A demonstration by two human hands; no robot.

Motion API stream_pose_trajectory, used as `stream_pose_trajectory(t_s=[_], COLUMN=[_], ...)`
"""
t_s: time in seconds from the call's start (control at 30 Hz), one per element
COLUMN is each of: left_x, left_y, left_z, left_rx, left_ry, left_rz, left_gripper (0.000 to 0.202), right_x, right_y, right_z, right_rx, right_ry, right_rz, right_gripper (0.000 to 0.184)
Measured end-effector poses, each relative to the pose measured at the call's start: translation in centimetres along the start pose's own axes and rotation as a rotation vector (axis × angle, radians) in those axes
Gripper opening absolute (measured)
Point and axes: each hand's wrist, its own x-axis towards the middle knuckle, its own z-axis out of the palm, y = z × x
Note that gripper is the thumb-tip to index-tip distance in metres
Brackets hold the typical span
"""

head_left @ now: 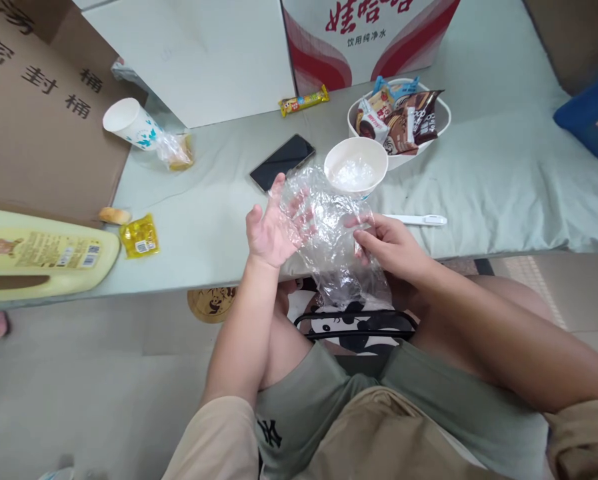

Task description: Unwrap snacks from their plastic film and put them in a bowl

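Observation:
A thin, crinkled clear plastic bag [333, 227] spreads between my two hands, its lower end hanging past the table edge over my lap. My left hand [277, 237] is open, palm up, with its fingers spread and some of them seen through the plastic. On the other side, my right hand [391, 245] pinches the bag between thumb and fingers. Just beyond the bag stands a white paper bowl [357, 165] with clear plastic inside. A black phone [283, 162] lies behind my left fingertips. Near my right hand is a white plastic strip-like item [423, 220], partly hidden.
Behind the bowl, a white basket [443, 128] holds wrapped snacks. A yellow snack packet [304, 101] lies before white boxes. At left are a tipped paper cup [131, 123], a yellow wrapper [139, 237], a yellow jug [53, 253] and a cardboard box [33, 147].

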Motion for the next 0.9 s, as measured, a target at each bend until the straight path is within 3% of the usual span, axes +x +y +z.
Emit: stream_pose_trajectory(t_s=[0.07,0.17,0.23,0.33,0.4,0.5,0.63,0.77,0.9], left_x=[-0.3,-0.4,-0.2,0.0,-0.1,-1.1,-2.2,-0.6,1.6], left_y=[-0.3,-1.1,-1.8,-2.4,-2.3,-1.3,0.2,0.3,-0.8], left_z=[0.5,1.0,1.2,1.2,1.2,0.9,0.0,-0.5,-0.2], left_rx=[-0.026,-0.002,0.07,0.263,0.339,0.311,0.232,0.233,0.349], left_ry=[-0.023,-0.172,-0.246,-0.176,-0.14,-0.14,-0.128,-0.251,-0.181], left_rz=[-0.005,-0.125,-0.216,-0.278,-0.255,-0.169,-0.082,-0.087,-0.12], left_gripper=[0.084,0.088,0.079,0.052,0.044,0.049,0.038,0.031,0.044], right_x=[0.2,0.4,0.6,0.9,0.9,0.2,-1.1,-0.5,1.1], right_y=[0.0,0.0,0.1,0.4,0.5,0.4,0.0,-0.1,0.5], right_z=[0.2,0.5,0.5,0.5,0.5,0.2,-0.8,-2.4,-3.3], right_rx=[-0.009,-0.037,-0.058,-0.038,-0.007,0.035,0.076,-0.019,-0.073], right_ry=[0.065,0.184,0.221,0.22,0.211,0.171,0.039,0.009,0.116], right_rz=[-0.021,-0.046,-0.045,-0.033,-0.024,-0.086,-0.251,-0.24,-0.159], right_gripper=[0.034,0.036,0.037,0.041,0.047,0.054,0.035,0.028,0.035])
